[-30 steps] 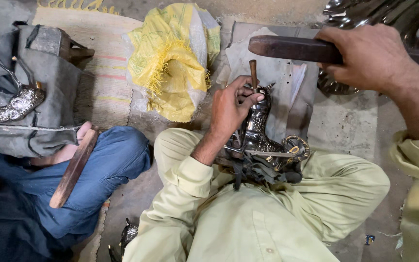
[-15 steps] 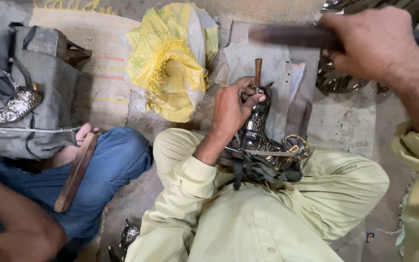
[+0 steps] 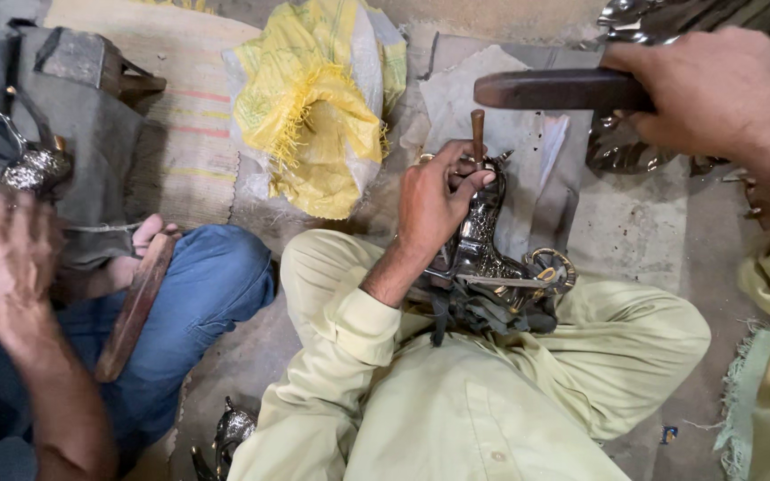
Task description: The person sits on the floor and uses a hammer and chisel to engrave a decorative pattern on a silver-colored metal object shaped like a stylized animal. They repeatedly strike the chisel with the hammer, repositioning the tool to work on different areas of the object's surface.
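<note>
My left hand is shut on a thin brown-topped punch, held upright with its tip on an ornate silver metal piece. That piece is wedged between my crossed legs in pale yellow trousers. My right hand grips a dark heavy bar, held level above and to the right of the punch. The bar's free end hangs a little above the punch top, apart from it.
A yellow woven sack lies ahead on the left. A co-worker in blue jeans sits at left, with a hand raised, a wooden stick on the leg, and grey cloth holding a silver piece. Shiny metalware lies at top right.
My right hand lifted the bar, then brought it back down slightly. The co-worker's arm has come into view at the left and risen. My left hand has stayed on the punch.
</note>
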{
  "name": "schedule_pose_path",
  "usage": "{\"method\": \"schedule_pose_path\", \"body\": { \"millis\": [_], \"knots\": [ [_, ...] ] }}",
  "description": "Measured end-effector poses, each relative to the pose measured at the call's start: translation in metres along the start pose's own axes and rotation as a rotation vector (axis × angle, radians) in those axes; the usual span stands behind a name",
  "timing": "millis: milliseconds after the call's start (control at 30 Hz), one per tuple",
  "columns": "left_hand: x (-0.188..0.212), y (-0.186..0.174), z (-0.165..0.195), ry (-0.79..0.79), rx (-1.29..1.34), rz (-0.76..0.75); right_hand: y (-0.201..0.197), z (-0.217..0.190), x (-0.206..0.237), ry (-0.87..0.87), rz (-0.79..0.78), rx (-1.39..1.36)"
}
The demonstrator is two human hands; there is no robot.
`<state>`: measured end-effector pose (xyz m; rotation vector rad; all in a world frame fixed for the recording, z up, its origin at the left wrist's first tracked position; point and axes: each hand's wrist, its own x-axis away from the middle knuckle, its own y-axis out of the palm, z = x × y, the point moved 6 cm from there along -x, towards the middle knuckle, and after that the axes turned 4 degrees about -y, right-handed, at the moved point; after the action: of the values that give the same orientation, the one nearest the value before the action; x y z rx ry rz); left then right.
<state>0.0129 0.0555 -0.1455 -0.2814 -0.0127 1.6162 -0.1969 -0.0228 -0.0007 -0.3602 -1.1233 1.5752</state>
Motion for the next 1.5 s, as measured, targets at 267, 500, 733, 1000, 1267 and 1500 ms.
{"method": "schedule_pose_path", "body": {
  "millis": [267,500,733,1000,1267,1500],
  "knots": [
    [0.003,-0.004,-0.003,0.049,-0.054,0.041,-0.016,-0.011,0.007,-0.061,0.245,-0.103],
    [0.002,-0.004,0.002,0.034,-0.129,0.009,-0.019,-0.019,0.011,0.021,-0.031,0.074],
    [-0.004,-0.002,0.006,0.035,-0.21,-0.013,-0.022,-0.012,0.009,0.037,-0.029,0.082],
    [-0.002,-0.007,0.003,0.005,-0.159,-0.027,-0.012,-0.011,0.005,0.08,-0.101,0.145],
    [0.007,-0.004,0.0,0.027,-0.107,-0.059,0.001,-0.013,0.005,0.03,-0.037,0.076],
    [0.009,-0.008,0.0,0.142,-0.089,0.022,-0.012,-0.005,0.023,-0.003,0.41,-0.065]
  ]
}}
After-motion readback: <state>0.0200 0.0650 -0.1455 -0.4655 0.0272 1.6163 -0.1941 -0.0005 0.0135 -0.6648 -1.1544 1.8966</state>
